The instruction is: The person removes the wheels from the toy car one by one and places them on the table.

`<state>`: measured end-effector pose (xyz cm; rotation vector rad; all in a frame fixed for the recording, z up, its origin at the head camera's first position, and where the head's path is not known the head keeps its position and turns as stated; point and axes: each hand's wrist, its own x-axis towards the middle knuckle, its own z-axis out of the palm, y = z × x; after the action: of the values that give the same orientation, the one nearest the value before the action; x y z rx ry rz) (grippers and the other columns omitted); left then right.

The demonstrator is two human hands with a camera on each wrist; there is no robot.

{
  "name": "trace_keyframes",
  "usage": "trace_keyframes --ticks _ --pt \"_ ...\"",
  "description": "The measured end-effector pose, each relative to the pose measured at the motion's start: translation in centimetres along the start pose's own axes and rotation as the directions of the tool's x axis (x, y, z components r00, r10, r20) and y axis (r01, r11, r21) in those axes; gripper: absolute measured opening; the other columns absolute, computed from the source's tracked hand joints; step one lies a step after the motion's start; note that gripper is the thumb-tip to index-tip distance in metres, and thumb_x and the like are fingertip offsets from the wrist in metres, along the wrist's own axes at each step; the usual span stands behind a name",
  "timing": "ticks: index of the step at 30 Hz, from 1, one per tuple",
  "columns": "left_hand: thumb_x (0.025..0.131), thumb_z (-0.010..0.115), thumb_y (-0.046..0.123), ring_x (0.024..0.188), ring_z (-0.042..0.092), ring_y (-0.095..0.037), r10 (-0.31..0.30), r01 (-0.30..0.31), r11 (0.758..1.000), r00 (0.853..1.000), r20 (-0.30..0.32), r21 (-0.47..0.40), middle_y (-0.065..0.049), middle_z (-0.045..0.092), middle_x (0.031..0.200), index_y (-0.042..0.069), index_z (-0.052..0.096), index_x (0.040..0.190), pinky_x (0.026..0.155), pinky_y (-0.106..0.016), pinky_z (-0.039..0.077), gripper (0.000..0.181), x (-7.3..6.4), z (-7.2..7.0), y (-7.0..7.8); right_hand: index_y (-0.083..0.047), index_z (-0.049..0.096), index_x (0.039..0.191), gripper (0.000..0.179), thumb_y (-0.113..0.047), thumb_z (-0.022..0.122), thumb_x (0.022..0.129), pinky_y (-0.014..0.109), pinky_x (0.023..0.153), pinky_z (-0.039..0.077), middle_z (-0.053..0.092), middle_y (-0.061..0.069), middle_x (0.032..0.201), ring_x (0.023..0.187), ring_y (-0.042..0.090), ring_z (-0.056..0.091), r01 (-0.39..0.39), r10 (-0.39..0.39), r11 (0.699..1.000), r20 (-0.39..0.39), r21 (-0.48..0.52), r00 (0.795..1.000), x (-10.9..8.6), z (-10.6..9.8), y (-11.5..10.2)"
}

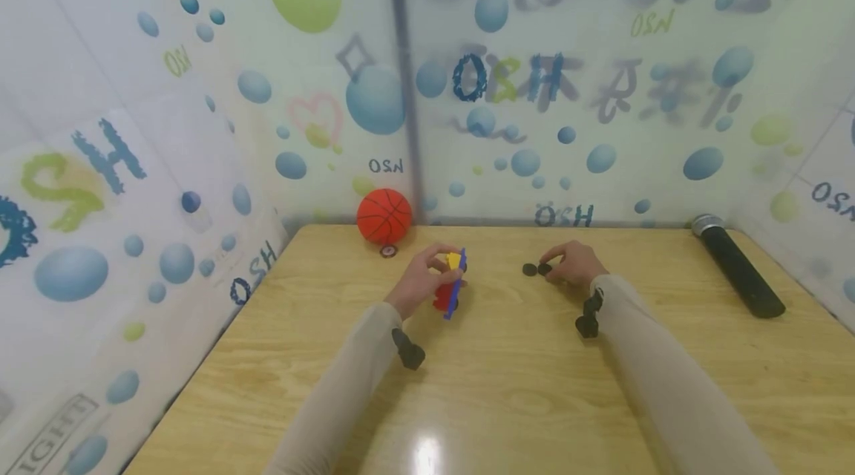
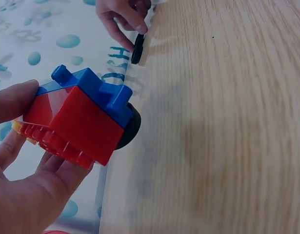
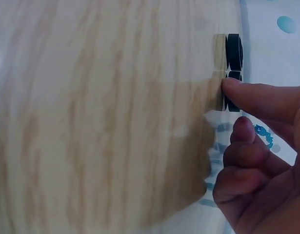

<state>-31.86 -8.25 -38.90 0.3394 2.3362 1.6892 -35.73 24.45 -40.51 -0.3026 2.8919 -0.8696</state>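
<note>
My left hand (image 1: 427, 278) holds a toy block car (image 1: 453, 286) tilted up above the table, gripped between thumb and fingers. The car has a blue base, a red block (image 2: 86, 124), a yellow block (image 1: 454, 260) and black wheels (image 2: 129, 127). Over to the right, my right hand (image 1: 576, 265) has its fingertips at a black toy wheel (image 3: 234, 92) lying flat on the table. One digit covers part of that wheel, while the other fingers (image 3: 245, 183) curl below. A second black wheel (image 3: 234, 51) lies right beside it.
A red toy basketball (image 1: 384, 217) stands at the back left, with a small round dark-rimmed object (image 1: 388, 251) before it. A black microphone (image 1: 740, 267) lies at the right of the wooden table (image 1: 467, 386). Printed walls (image 1: 467, 141) close off the back and sides.
</note>
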Motion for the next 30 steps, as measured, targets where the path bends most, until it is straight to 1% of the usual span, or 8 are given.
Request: trace_keyframes --ticks 3,6,9,15,18,22,26,30 --pt "0.096 0.068 0.022 0.087 0.074 -0.019 -0.008 0.008 1.0 1.0 0.005 -0.013 -0.018 0.061 0.118 0.025 0.055 0.138 0.068 -0.027 0.052 0.044 -0.1 0.1 0.0 -0.006 0.071 0.122 0.043 -0.016 0.077 0.081 0.031 0.067 0.049 0.072 0.021 0.11 0.083 0.023 0.063 -0.001 0.001 1.0 0.002 0.008 1.0 0.0 0.1 0.1" --pt "0.096 0.068 0.023 0.086 0.074 -0.018 -0.008 0.008 1.0 1.0 0.005 -0.017 -0.018 0.061 0.119 0.025 0.055 0.138 0.069 -0.027 0.052 0.044 0.0 0.1 0.0 -0.005 0.069 0.125 0.046 -0.015 0.076 0.081 0.029 0.063 0.049 0.073 0.018 0.099 0.076 0.02 0.063 -0.009 0.008 1.0 0.007 0.026 1.0 -0.1 0.0 0.0" --pt "0.096 0.068 0.024 0.087 0.074 -0.017 -0.002 0.002 1.0 1.0 0.002 -0.019 -0.017 0.06 0.118 0.027 0.056 0.136 0.07 -0.027 0.053 0.042 0.0 0.1 0.1 -0.003 0.067 0.127 0.048 -0.014 0.076 0.082 0.03 0.06 0.049 0.072 0.016 0.092 0.07 0.018 0.062 0.0 0.0 1.0 0.005 0.027 1.0 -0.3 -0.3 -0.5" --pt "0.096 0.068 0.024 0.089 0.075 -0.019 0.009 -0.009 0.999 1.0 0.006 -0.039 -0.017 0.061 0.117 0.025 0.057 0.134 0.072 -0.027 0.054 0.04 0.1 0.3 0.1 -0.002 0.066 0.127 0.043 -0.016 0.074 0.087 0.031 0.063 0.051 0.073 0.018 0.095 0.072 0.019 0.065 0.042 -0.042 0.999 -0.006 0.017 0.999 -0.9 -0.7 -1.5" --pt "0.096 0.069 0.023 0.089 0.076 -0.019 0.008 -0.008 0.999 1.0 0.006 -0.052 -0.017 0.061 0.116 0.025 0.058 0.134 0.072 -0.027 0.054 0.039 0.1 0.4 0.0 -0.002 0.065 0.128 0.043 -0.015 0.073 0.088 0.031 0.06 0.051 0.073 0.017 0.092 0.068 0.021 0.066 0.053 -0.053 0.998 0.003 0.047 0.999 -1.1 -0.7 -1.8" --pt "0.096 0.069 0.023 0.088 0.076 -0.019 0.01 -0.01 0.998 1.0 0.001 -0.064 -0.016 0.061 0.114 0.025 0.058 0.133 0.072 -0.027 0.054 0.038 0.2 0.5 -0.1 -0.001 0.065 0.127 0.041 -0.014 0.072 0.089 0.03 0.06 0.05 0.073 0.016 0.09 0.068 0.022 0.066 0.073 -0.074 0.994 0.008 0.077 0.997 -1.4 -0.5 -2.1" --pt "0.096 0.068 0.023 0.089 0.075 -0.018 0.013 -0.015 0.997 1.0 -0.021 -0.079 -0.017 0.063 0.116 0.022 0.057 0.135 0.072 -0.027 0.055 0.041 0.2 0.6 -0.1 -0.002 0.066 0.127 0.039 -0.015 0.072 0.09 0.03 0.061 0.05 0.073 0.015 0.088 0.067 0.022 0.065 0.124 -0.126 0.988 0.011 0.096 0.992 -1.7 -0.3 -2.8" --pt "0.098 0.066 0.023 0.093 0.076 -0.023 -0.001 -0.006 0.994 0.998 -0.058 -0.107 -0.021 0.068 0.119 0.019 0.054 0.138 0.073 -0.027 0.057 0.042 0.1 0.7 0.1 -0.002 0.066 0.126 0.037 -0.014 0.071 0.091 0.031 0.061 0.049 0.072 0.018 0.086 0.067 0.024 0.064 0.193 -0.197 0.973 0.015 0.129 0.98 -2.0 -0.1 -3.9"
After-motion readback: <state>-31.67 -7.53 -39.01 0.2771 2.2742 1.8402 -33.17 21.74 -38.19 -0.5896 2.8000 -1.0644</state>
